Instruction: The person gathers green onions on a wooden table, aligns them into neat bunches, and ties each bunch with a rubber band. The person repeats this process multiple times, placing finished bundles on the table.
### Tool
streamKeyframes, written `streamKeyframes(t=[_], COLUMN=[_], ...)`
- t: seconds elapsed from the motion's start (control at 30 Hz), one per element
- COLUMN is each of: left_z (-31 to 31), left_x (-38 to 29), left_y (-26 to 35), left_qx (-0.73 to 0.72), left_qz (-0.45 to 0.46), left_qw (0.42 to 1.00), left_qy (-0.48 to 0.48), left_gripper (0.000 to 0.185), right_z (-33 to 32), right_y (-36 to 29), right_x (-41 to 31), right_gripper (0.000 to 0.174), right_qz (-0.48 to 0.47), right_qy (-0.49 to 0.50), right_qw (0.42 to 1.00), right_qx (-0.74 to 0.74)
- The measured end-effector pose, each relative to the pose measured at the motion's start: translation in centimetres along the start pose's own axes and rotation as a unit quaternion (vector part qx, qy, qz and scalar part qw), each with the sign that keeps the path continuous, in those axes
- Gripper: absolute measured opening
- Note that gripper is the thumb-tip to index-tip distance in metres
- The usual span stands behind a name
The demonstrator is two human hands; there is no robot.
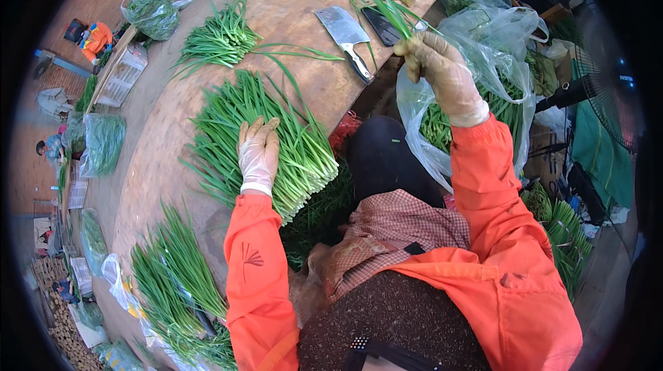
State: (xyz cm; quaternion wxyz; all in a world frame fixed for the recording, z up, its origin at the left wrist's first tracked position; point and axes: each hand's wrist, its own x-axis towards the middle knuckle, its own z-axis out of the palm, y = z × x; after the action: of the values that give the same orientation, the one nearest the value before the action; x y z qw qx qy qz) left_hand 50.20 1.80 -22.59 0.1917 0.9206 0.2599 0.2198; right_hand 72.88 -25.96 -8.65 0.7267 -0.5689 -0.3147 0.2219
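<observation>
My left hand (258, 151), in a thin clear glove with yellowed fingers, lies flat on a large pile of garlic chives (305, 156). The pile's pale cut ends point toward my lap, at the edge of the wooden table (150, 127). Raised over the table's right edge, my right hand (440, 68) wears a similar glove. Its fingers are closed around the pale ends of a few long chive stalks (386, 6), whose green tips point away from me. Beneath these stalks lie a dark smartphone (380, 27) and a cleaver (346, 32) with a black-and-white handle.
A smaller chive bunch (220, 37) lies farther back, with more chives (173, 272) at the lower left. An opened plastic bag of greens (481, 81) stands at my right, near a black fan (606, 86). Other people work across the floor, one in an orange jacket (96, 39).
</observation>
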Motion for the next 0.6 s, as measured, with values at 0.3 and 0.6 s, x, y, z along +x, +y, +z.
streamKeyframes(t=[0.3, 0.6], left_z=[-0.7, -8.2], left_x=[0.1, -3.1], left_y=[0.8, 1.4], left_qx=[0.016, -0.345], left_qz=[0.002, -0.027], left_qw=[0.999, 0.927], left_qy=[-0.045, 0.146], left_gripper=[0.029, 0.037], right_z=[4.4, 8.8], right_y=[9.4, 13.8], right_x=[4.7, -3.2], right_gripper=[0.039, 0.049], right_qz=[0.000, -0.026], right_qy=[-0.074, -0.182], right_qw=[0.835, 0.937], right_qx=[-0.545, -0.298])
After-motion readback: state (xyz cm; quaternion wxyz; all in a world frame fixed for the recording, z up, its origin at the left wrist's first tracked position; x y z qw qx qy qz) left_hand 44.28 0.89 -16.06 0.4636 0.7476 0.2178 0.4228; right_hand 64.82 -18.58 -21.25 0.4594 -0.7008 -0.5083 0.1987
